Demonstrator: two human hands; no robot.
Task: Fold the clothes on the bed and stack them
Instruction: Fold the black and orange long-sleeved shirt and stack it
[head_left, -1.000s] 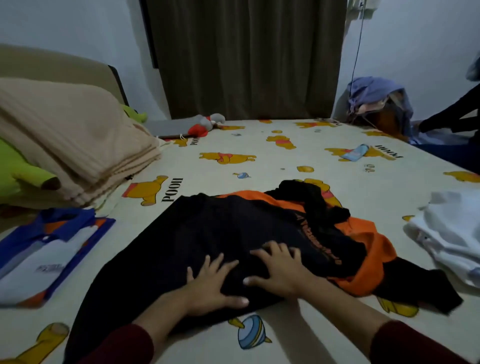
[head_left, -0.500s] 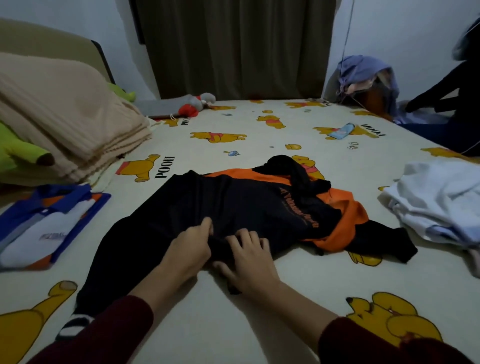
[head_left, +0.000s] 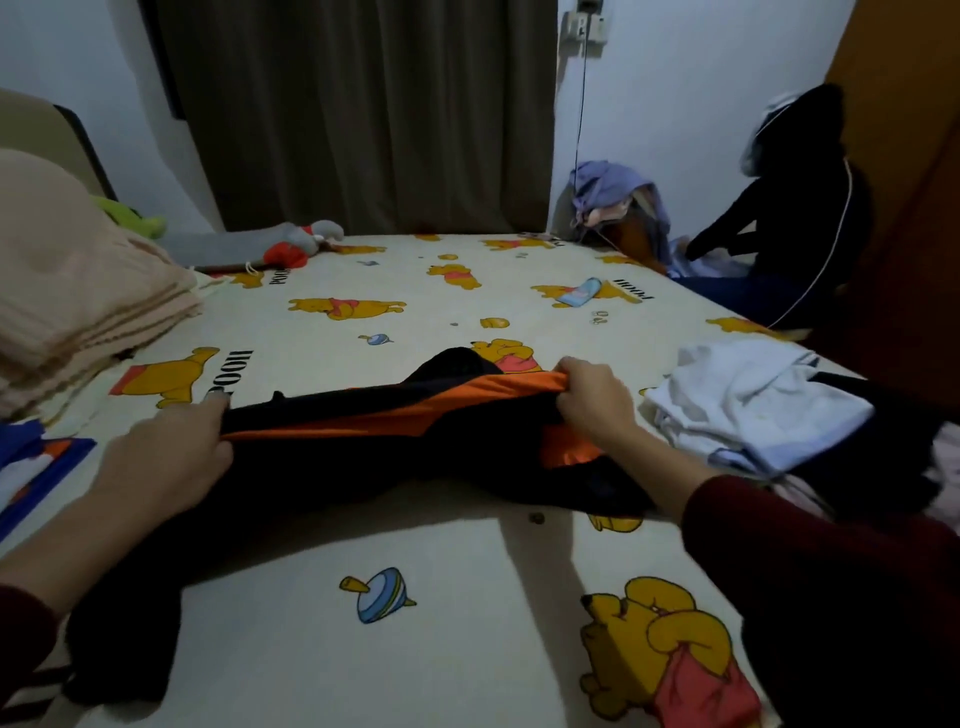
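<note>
Both hands (head_left: 166, 457) (head_left: 592, 402) pinch the slick black-and-orange garment (head_left: 395, 436) taut.

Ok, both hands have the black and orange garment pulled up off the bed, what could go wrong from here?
The black and orange garment is bunched between the left hand and right hand, so a fold may trap creases. Its dark lower part trails toward the near edge and may drag. The unfolded white clothes lie close by the right hand and could get swept.
</note>
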